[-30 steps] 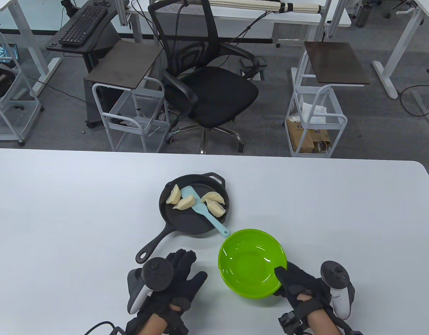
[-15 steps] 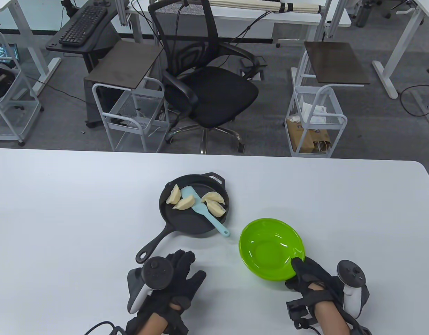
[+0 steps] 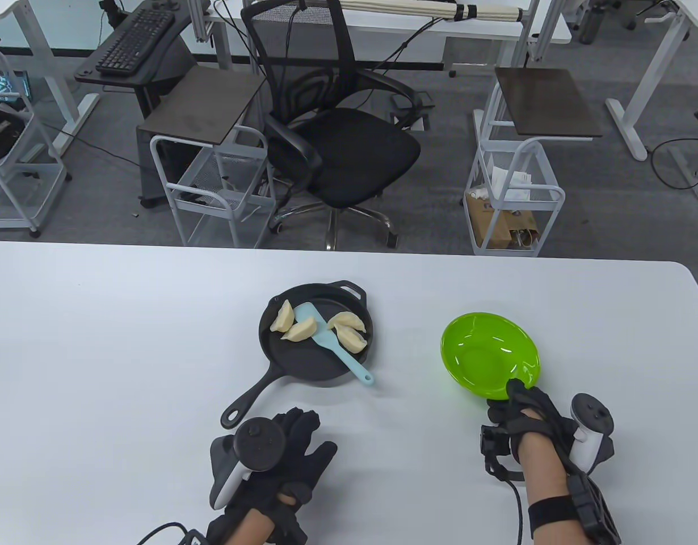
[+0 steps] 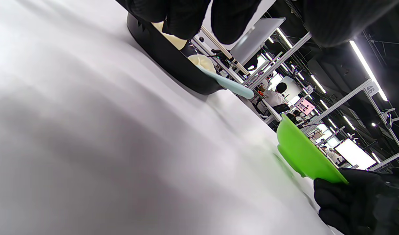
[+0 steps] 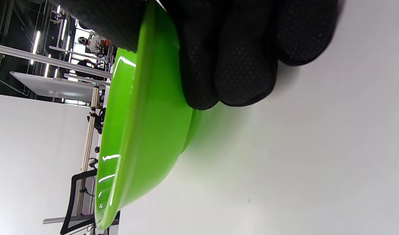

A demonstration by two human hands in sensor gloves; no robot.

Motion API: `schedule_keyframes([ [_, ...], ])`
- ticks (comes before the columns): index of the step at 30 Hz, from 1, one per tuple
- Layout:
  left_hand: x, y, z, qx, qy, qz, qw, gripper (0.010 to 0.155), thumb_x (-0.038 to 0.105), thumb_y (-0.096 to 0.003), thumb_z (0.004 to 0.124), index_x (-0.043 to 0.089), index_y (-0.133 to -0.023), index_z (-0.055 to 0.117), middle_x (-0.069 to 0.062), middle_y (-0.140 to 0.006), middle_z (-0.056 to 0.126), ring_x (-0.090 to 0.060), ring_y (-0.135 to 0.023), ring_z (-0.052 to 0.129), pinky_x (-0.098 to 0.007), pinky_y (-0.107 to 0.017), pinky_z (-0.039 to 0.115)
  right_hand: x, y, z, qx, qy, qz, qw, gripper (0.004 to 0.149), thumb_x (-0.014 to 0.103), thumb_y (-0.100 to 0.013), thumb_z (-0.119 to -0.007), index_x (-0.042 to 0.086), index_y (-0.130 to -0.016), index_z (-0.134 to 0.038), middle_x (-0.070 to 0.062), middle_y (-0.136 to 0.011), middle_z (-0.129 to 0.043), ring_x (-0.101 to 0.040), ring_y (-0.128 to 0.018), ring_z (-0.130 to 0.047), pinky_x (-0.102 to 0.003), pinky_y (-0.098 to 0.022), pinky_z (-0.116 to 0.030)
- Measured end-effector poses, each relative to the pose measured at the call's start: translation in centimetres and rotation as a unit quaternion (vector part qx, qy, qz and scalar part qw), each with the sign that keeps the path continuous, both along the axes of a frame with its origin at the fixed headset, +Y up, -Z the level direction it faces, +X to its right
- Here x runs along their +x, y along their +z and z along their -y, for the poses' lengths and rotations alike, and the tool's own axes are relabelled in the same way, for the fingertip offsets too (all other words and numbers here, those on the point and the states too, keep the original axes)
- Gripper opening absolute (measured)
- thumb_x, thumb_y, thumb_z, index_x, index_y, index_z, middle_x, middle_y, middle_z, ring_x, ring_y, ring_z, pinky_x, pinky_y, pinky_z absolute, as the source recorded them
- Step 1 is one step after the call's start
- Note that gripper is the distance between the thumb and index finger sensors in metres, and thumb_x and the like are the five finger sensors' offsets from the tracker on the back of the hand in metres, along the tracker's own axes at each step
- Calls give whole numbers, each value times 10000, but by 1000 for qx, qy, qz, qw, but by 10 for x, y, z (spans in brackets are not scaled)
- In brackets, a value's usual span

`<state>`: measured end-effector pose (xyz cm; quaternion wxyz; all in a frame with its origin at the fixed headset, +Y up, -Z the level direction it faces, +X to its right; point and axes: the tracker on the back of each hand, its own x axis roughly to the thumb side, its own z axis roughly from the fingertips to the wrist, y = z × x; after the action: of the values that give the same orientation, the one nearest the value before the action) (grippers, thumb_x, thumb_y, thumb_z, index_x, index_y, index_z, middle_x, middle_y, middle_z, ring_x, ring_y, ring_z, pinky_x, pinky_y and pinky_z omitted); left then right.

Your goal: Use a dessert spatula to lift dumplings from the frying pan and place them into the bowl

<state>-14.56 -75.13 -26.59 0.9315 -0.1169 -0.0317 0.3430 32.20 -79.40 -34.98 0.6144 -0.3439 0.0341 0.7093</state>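
Right hand of mine pinches the near rim of the bowl, tilted above the tabletop. Left hand rests flat, fingers relaxed. My spatula lies in the pan among four dumplings, blade far-left, handle pointing near-right over the rim.

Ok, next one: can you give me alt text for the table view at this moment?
The right hand holds a tilted, empty green bowl by its near rim, right of a black frying pan. The pan holds four dumplings and a light blue spatula. The left hand rests open on the white table.
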Motion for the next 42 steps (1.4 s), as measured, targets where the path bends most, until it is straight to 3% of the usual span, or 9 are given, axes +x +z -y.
schedule_keyframes([
  [6,-1,0,0,-1,-5,-1,1000,777,699,-439,714,315,-1096,556,-63,-1218,506,-371,-1122,432,-638,-764,317,4,-16,1,2,-5,37,999,636,366,-596,-704,-38,-1028,-471,-233,-813,-851,-471,-626,-900,-642,-564,-662],
  [12,-4,0,0,9,7,-8,1000,779,699,-437,718,315,-1095,551,-55,-1214,527,-365,-1122,460,-641,-764,341,9,-21,8,-6,-18,63,998,647,375,-597,-700,-42,-1029,-456,-222,-851,-835,-472,-689,-885,-571,-548,-696],
  [18,-4,-1,1,10,4,-9,1000,778,698,-435,718,315,-1093,556,-54,-1211,536,-364,-1121,466,-640,-763,349,10,-22,11,28,-57,63,996,635,349,-600,-684,-17,-1046,-418,-201,-932,-776,-495,-785,-818,-588,-590,-668],
  [34,-5,-1,-1,14,2,-8,1000,776,697,-436,718,316,-1093,558,-53,-1211,537,-362,-1122,472,-641,-763,350,-6,-14,-5,38,32,-76,996,651,385,-594,-703,15,-1065,-446,-238,-984,-730,-571,-834,-736,-666,-636,-579],
  [40,-4,0,-2,21,-3,-7,1000,774,696,-435,721,318,-1092,560,-51,-1211,538,-362,-1122,470,-641,-763,345,-26,1,-29,78,141,-150,975,665,421,-587,-711,34,-1068,-465,-267,-1008,-679,-587,-860,-690,-681,-662,-536],
  [42,-4,1,-3,25,-4,-6,1000,775,696,-435,723,318,-1092,559,-51,-1212,539,-361,-1122,470,-642,-763,341,-37,9,-41,99,187,-182,960,669,434,-587,-711,43,-1072,-469,-287,-1026,-636,-597,-877,-652,-690,-671,-509],
])
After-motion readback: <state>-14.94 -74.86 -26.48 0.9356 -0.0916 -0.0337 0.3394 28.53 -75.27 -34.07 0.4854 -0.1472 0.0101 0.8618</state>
